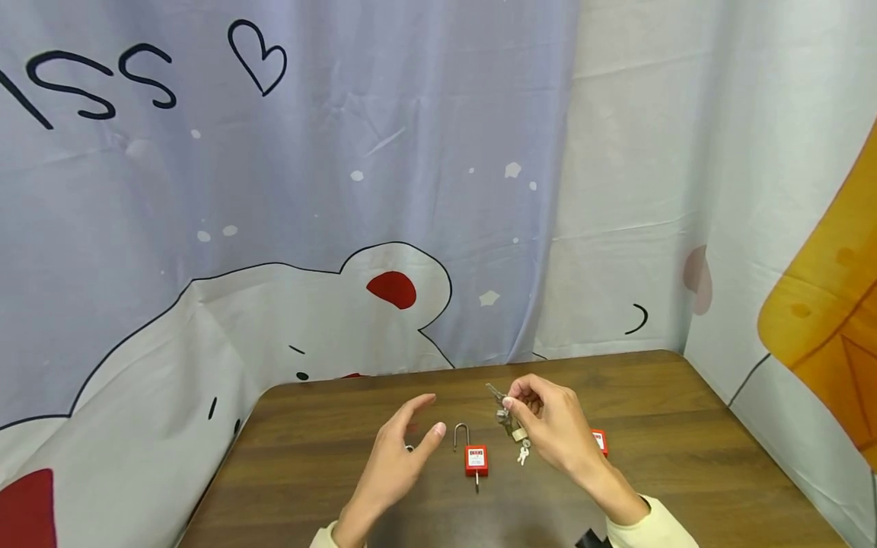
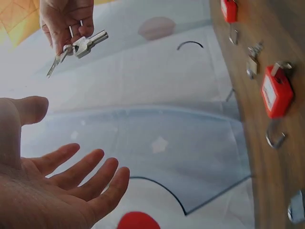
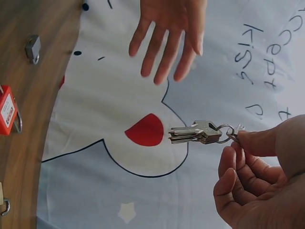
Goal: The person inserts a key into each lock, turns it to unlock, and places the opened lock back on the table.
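Observation:
My right hand (image 1: 551, 422) pinches a metal ring between thumb and forefinger. From it a bunch of silver keys (image 3: 195, 132) hangs above the table. My left hand (image 1: 393, 460) is held up opposite with fingers spread, touching nothing. Between the hands, a red padlock (image 1: 476, 460) with a white label lies on the wooden table, its shackle swung out and a key in its bottom. A small brass padlock (image 1: 519, 434) with little keys (image 1: 524, 454) attached lies below the right hand. A grey metal padlock (image 3: 33, 47) is mostly hidden behind my left hand in the head view.
A second red padlock (image 1: 600, 441) lies at the right, partly covered by my right wrist. Printed curtains (image 1: 411, 152) hang behind the table (image 1: 301, 441). Something black (image 1: 592, 539) shows beside the right sleeve.

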### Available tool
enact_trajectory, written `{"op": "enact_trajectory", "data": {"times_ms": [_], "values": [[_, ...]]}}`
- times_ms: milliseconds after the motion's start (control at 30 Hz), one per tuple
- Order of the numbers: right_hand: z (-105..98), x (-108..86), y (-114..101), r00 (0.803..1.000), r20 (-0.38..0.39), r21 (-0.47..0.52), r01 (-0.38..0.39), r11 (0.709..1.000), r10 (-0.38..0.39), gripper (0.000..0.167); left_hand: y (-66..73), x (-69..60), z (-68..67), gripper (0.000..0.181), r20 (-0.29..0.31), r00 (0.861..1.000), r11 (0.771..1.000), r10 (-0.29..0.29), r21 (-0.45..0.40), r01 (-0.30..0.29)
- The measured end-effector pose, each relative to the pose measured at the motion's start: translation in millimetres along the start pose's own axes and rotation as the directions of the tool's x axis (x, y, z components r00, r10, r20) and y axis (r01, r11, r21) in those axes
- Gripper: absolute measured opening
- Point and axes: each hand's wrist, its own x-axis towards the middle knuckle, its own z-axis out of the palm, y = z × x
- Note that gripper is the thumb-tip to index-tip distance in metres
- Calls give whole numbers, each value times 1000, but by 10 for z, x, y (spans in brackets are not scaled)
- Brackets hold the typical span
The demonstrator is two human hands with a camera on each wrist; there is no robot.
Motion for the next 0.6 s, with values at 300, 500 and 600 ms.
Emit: {"op": "enact_trajectory", "data": {"times_ms": [300,500,600], "values": [[-54,-65,-67,995,-53,28,85,996,-83,19,267,115,165,42,-16,998,986,62,-151,-64],[-29,-112,-105,994,-64,49,86,995,-83,21,443,150,289,37,-47,993,965,107,-237,-115],[-2,-132,-124,994,-68,60,89,994,-85,21,483,151,317,33,-60,990,958,129,-251,-140]]}}
